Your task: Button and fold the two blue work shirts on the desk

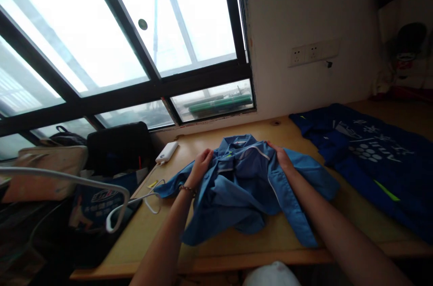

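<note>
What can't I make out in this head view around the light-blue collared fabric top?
All in the head view:
Light-blue collared fabric top: underside, hidden by its own upper layers.
Small pale collar label: print too small to read.
Left hand and right hand: palms, hidden behind their backs.
Dark-blue printed fabric garment: rightmost part, cut off by the right edge.
White rectangular box: dark marking too small.
White curved rod: cut off by the left edge.

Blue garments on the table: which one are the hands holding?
The lighter blue shirt, white-piped, held near its shoulders by the left hand and right hand. The darker blue garment, with white print, lies untouched to the right.
</note>
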Tool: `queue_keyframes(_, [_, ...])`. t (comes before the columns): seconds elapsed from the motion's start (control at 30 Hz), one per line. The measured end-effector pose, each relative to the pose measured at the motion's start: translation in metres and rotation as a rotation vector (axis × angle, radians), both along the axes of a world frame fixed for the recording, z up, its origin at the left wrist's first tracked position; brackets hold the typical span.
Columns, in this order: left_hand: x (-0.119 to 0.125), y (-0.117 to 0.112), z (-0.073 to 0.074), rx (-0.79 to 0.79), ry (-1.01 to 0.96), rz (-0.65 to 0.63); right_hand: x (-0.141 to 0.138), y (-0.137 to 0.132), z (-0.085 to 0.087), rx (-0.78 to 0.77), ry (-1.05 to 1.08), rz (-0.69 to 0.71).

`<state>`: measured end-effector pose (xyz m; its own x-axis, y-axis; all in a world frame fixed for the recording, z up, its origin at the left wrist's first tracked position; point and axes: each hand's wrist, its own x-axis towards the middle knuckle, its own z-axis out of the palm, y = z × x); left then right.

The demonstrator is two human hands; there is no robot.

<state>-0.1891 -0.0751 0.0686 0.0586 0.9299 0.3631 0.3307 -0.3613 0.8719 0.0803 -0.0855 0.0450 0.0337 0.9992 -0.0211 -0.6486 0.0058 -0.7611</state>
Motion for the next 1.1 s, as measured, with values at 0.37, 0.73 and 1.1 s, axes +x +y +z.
queue_keyframes(0.37, [0.064,-0.023,0.009,0.254,0.765,0.134,-0.034,-0.039,0.013,0.273,-0.451,0.265])
queue_keyframes(0.73, [0.072,-0.015,-0.043,-0.2,-0.026,0.019,-0.048,-0.023,-0.022,0.037,-0.414,0.262])
queue_keyframes(1.1, [0.063,-0.03,-0.052,-0.431,-0.463,-0.222,-0.056,-0.03,-0.032,0.129,-0.691,0.111])
